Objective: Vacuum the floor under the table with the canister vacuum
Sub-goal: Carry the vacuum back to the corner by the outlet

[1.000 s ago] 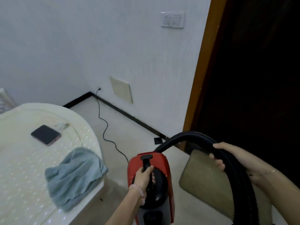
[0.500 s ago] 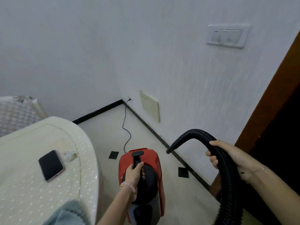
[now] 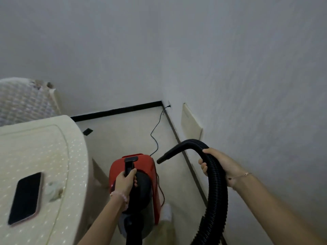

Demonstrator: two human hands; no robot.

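A red and black canister vacuum point(image 3: 148, 165) hangs above the floor beside the cream plastic table point(image 3: 53, 147). My left hand point(image 3: 126, 181) grips its black carry handle on top. My right hand point(image 3: 219, 167) is wrapped around the black ribbed hose point(image 3: 215, 200) just behind the curved nozzle end point(image 3: 169, 154), which points down and left toward the canister. The vacuum's black power cord point(image 3: 155, 133) runs across the floor to a wall socket in the corner. The floor under the table is hidden by the tabletop.
A dark phone point(image 3: 24, 197) lies on the tabletop at the left. A cream woven chair back point(image 3: 24, 101) stands behind the table. White walls meet in a corner ahead, with a black skirting point(image 3: 116, 110) and a cream panel point(image 3: 191, 124) on the right wall. A foot point(image 3: 166, 213) shows below the canister.
The view has swung left, away from the doorway and into the corner; the blue cloth has left the frame. Both hands keep their grips while the vacuum is carried alongside the table.
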